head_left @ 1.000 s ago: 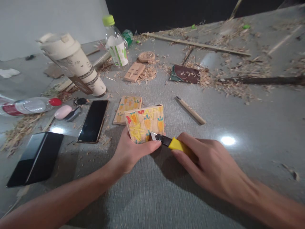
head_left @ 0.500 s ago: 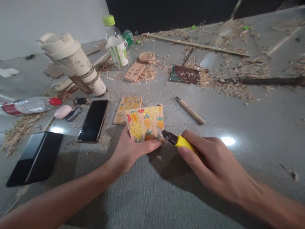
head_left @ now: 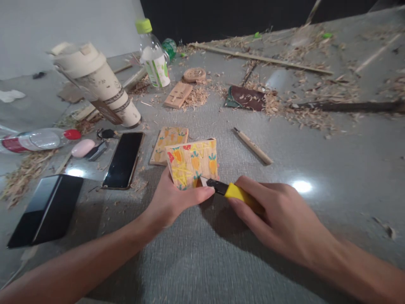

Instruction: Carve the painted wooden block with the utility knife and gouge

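My left hand (head_left: 177, 196) grips a painted wooden block (head_left: 202, 158) by its lower left, thumb along the bottom edge. Yellow lines, orange carrot-like shapes and red spots cover the block's tilted face. In my right hand (head_left: 268, 202) is a utility knife (head_left: 236, 192) with a yellow body and black tip. Its blade lies over the lower part of the painted face, close to my left thumb; whether it cuts into the wood I cannot tell. Behind the block, partly hidden by it, a second carrot-patterned wooden block (head_left: 171, 137) rests on the table.
A wooden-handled carving tool (head_left: 253, 145) lies beyond my right hand. To the left are a phone (head_left: 123, 160), a black folded device (head_left: 47, 211), a tumbler (head_left: 101, 84) and bottles (head_left: 155, 59). Carved wood pieces (head_left: 179, 95), a leather piece (head_left: 248, 98) and shavings lie farther back.
My right hand has moved the utility knife left and slightly down, from the block's right edge to the lower middle of its face. The left hand and block stay nearly still.
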A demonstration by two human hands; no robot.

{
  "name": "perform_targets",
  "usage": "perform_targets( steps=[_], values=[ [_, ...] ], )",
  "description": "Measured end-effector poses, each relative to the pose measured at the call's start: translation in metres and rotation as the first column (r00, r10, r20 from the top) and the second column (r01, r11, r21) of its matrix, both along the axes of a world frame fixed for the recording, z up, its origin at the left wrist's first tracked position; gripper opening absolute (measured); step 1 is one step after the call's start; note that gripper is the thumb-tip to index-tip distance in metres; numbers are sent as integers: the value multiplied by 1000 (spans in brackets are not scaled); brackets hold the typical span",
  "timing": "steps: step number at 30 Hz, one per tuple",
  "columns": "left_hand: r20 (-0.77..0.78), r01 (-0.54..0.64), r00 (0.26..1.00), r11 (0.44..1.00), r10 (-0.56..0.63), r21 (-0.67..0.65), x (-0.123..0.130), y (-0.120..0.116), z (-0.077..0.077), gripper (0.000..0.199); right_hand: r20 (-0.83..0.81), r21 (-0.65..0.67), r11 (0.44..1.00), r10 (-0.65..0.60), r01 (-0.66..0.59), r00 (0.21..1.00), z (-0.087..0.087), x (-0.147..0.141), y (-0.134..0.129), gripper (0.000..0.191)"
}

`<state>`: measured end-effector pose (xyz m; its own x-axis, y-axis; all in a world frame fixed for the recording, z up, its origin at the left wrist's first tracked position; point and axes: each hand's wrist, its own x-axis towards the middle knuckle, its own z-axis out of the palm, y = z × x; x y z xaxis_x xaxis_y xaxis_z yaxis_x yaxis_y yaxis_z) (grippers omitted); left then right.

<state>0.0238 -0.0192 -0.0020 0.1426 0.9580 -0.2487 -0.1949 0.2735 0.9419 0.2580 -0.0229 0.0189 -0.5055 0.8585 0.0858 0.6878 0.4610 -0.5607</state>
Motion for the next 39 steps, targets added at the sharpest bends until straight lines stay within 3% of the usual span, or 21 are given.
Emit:
perform_targets(
  steps=[17, 22, 33, 36, 39],
  values=[
    [-28, -30, 999, 999, 30, -16, 0, -3, 3, 47, 36, 74, 997, 9, -12, 999, -1, -1, 0, 36],
    [-24, 3, 1000, 999, -2, 32, 0, -5, 0, 41, 90, 202, 979, -22, 3, 996, 1, -1, -4, 35],
    [49, -112, 993, 994, 112, -3, 10, -8, 0, 40, 190, 459, 888, -94, -4, 977, -6, -4, -7, 30],
    [62, -111, 992, 994, 111, 5, 10, -8, 0, 38, 165, 437, 899, -98, 16, 981, -8, -7, -9, 32],
    [61, -107, 993, 994, 106, 23, 9, -7, 0, 43, 87, 297, 954, -59, 31, 994, -9, -9, -8, 35]
  ],
)
